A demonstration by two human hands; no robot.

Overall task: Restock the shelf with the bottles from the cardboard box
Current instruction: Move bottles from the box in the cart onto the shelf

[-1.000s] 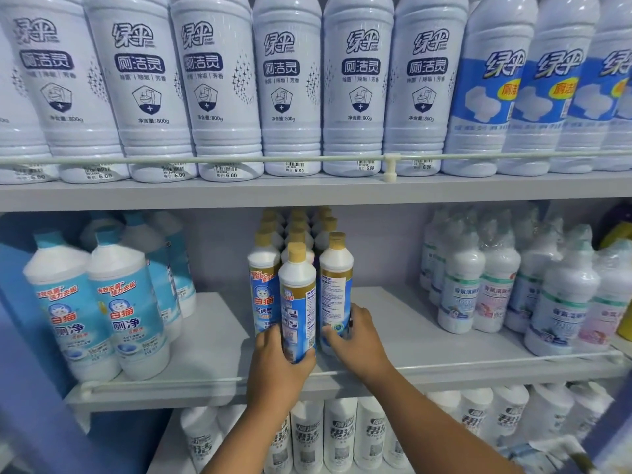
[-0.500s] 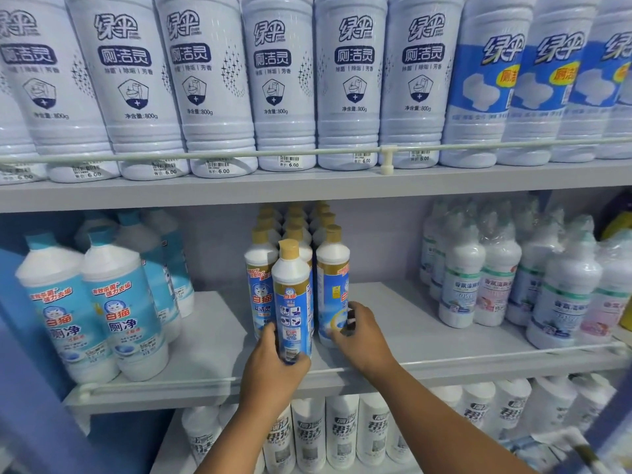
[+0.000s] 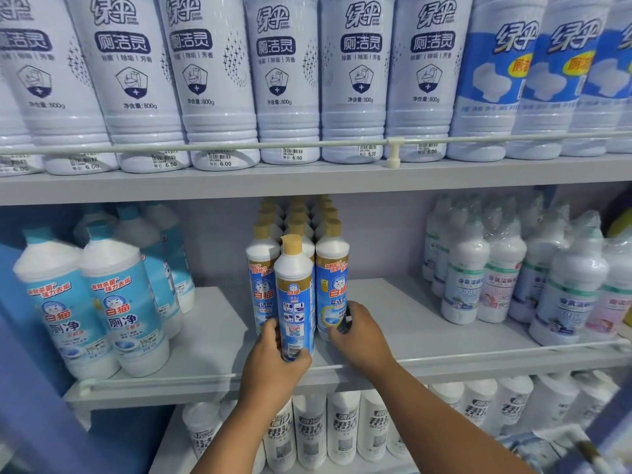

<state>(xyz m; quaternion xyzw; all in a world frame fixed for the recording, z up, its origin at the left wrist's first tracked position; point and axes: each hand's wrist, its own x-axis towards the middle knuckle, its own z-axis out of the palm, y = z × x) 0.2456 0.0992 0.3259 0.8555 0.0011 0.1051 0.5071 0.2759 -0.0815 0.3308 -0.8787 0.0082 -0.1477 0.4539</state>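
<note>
A: Where's the tan-capped bottle [image 3: 294, 295]?

B: At the middle shelf's [image 3: 212, 340] front, ahead of its rows. The left hand [image 3: 272, 367] has its grip wrapped round the base; the right hand [image 3: 359, 333] holds the neighbouring bottle [image 3: 332, 285].

A: Advice?

B: Probably slide it in upright, label forward, steadying the neighbour.

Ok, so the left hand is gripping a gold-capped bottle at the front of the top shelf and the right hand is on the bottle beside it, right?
Not the top shelf. In the head view the left hand grips the gold-capped bottle at the front of the middle shelf. The right hand is on the bottle beside it, as you said.
</note>
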